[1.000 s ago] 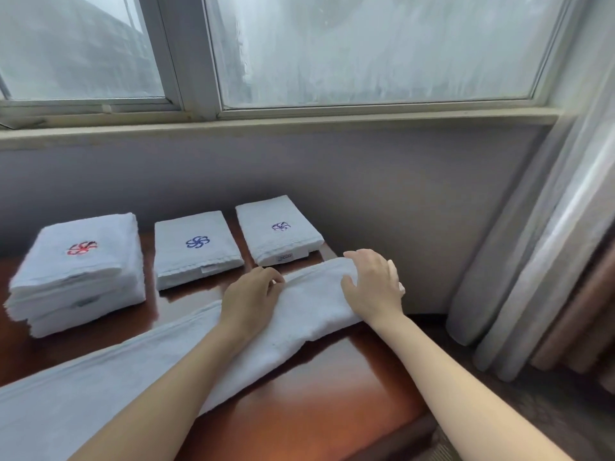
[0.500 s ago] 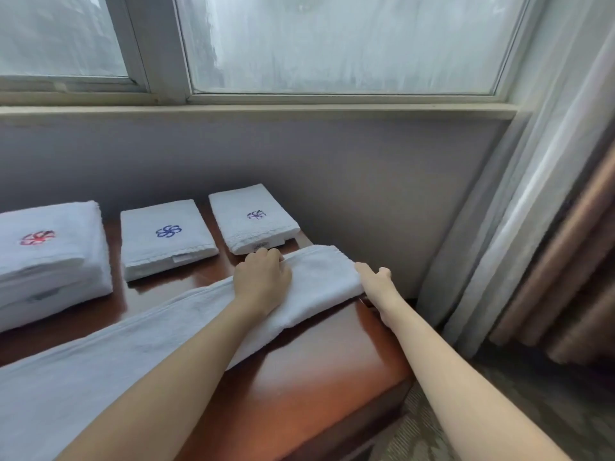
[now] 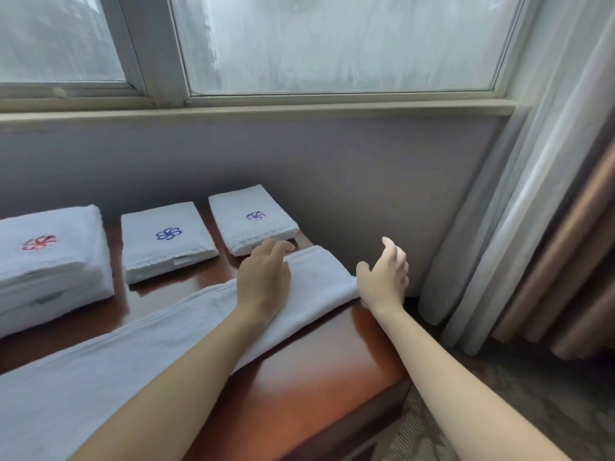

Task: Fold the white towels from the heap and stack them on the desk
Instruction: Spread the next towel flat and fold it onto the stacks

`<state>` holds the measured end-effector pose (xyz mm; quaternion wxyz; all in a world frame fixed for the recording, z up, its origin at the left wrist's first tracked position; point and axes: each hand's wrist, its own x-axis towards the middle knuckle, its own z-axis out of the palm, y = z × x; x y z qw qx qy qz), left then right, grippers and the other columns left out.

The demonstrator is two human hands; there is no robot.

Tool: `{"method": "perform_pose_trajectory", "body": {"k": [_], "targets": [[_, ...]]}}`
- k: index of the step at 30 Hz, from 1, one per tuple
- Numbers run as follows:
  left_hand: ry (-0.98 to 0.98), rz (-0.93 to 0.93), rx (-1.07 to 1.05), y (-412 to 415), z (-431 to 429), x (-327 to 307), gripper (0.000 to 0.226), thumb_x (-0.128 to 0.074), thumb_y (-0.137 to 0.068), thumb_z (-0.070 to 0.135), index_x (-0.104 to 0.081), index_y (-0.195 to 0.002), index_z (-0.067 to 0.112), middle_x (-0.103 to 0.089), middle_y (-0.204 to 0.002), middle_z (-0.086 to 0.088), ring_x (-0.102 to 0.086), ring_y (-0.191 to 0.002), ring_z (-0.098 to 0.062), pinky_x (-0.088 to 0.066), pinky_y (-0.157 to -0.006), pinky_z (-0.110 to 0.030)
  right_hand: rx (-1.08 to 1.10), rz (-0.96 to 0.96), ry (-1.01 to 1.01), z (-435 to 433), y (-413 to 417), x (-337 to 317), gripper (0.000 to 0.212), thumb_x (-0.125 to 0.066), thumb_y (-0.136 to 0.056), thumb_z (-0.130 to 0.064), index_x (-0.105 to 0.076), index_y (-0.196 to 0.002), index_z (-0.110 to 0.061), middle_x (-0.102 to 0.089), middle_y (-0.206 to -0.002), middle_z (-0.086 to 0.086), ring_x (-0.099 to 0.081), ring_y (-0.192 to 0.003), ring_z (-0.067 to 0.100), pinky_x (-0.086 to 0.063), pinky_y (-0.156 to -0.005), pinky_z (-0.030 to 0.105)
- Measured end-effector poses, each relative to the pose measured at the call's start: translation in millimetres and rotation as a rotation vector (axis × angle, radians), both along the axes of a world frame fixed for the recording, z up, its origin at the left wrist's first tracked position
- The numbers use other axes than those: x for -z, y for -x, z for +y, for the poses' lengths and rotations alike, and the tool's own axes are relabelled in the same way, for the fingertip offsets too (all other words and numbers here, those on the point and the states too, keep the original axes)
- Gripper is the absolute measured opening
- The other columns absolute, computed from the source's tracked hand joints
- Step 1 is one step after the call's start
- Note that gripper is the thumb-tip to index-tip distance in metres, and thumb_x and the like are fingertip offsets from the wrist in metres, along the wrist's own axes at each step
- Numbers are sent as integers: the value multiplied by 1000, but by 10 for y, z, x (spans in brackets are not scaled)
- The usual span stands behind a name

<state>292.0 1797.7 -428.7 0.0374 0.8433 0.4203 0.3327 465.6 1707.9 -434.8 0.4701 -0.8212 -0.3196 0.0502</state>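
Note:
A long white towel (image 3: 139, 354), folded into a narrow band, lies diagonally across the wooden desk (image 3: 309, 390). My left hand (image 3: 264, 277) rests palm down on its far right end, fingers relaxed. My right hand (image 3: 386, 277) hovers just past the towel's right end, beyond the desk corner, fingers spread and holding nothing. Behind the band stand a stack of folded towels with a red emblem (image 3: 50, 257), a folded towel with a blue emblem (image 3: 166, 241) and another with a purple emblem (image 3: 253, 217).
A grey wall (image 3: 332, 168) under a window sill runs behind the desk. Sheer and brown curtains (image 3: 532, 227) hang at the right. Patterned carpet (image 3: 532, 394) lies beyond the desk's right edge.
My right hand slid off the towel's right end, then lifted and opened beside the desk corner. My left hand moved a little toward that end and stays on the towel.

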Motion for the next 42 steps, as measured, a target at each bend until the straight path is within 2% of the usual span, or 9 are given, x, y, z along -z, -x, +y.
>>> {"method": "perform_pose_trajectory", "body": {"k": [3, 6, 17, 22, 24, 32, 34, 38, 42], "targets": [[23, -95, 7, 53, -34, -46, 34, -54, -88, -3, -66, -114, 15, -65, -117, 0, -61, -103, -22, -48, -78, -35, -250, -214, -41, 6, 241, -99, 49, -52, -86, -8, -52, -134, -16, -49, -140, 0, -29, -141, 20, -6, -122, 45], [95, -121, -4, 245, -37, -84, 32, -52, -91, 2, -65, -114, 20, -65, -118, 6, -61, -106, -15, -47, -81, -31, -489, -300, 16, 44, 521, -178, 41, -49, -88, -6, -60, -126, -16, -58, -131, -4, -42, -133, 14, 1, -121, 40], [146, -14, -250, 1997, -398, -60, 27, -54, -94, 18, -63, -118, 27, -61, -122, 11, -55, -115, -11, -45, -89, -30, -944, -415, 104, 224, 1953, -179, 44, -41, -97, -13, -53, -139, -19, -51, -145, -4, -37, -138, 12, -3, -119, 27], [195, 28, -329, 2529, -585, -34, 26, -54, -95, 23, -63, -118, 28, -59, -122, 12, -53, -116, -11, -45, -89, -28, -1036, -463, 108, 244, 2361, -103, 43, -45, -97, -18, -52, -140, -19, -51, -144, -3, -40, -136, 12, -6, -120, 29], [203, 7, -526, 3362, -912, -75, 26, -54, -95, 23, -62, -119, 27, -58, -124, 11, -52, -117, -11, -46, -90, -30, -1222, -504, 78, 217, 3193, -149, 43, -46, -97, -20, -51, -140, -19, -52, -143, -4, -41, -135, 11, -7, -120, 29], [239, 84, -737, 4116, -1114, 43, 30, -53, -95, 30, -57, -125, 25, -55, -131, 8, -48, -126, -18, -42, -97, -34, -1317, -562, 106, 159, 3878, -69, 43, -44, -100, -32, -48, -142, -22, -46, -148, -5, -33, -141, 12, -6, -121, 37], [288, 109, -794, 4244, -1166, 120, 41, -50, -97, 40, -50, -134, 22, -49, -139, 3, -44, -130, -19, -39, -103, -36, -1324, -631, 150, 161, 3982, -1, 43, -40, -101, -39, -45, -141, -24, -38, -150, -3, -19, -148, 18, -3, -120, 42], [442, 106, -931, 4325, -1145, 217, 77, -39, -95, 62, -28, -151, 10, -26, -159, -8, -18, -149, -23, -14, -121, -38, -1328, -739, 272, 182, 4034, 111, 53, -27, -100, -53, -28, -148, -31, -14, -161, 1, 1, -151, 23, 5, -120, 49], [449, 7, -975, 4356, -1057, 186, 69, -50, -90, 63, -45, -135, 11, -41, -144, -11, -34, -137, -28, -26, -113, -39, -1317, -778, 284, 211, 4036, 145, 58, -24, -99, -56, -20, -152, -32, -9, -163, 2, 3, -151, 22, 7, -120, 48]]}}
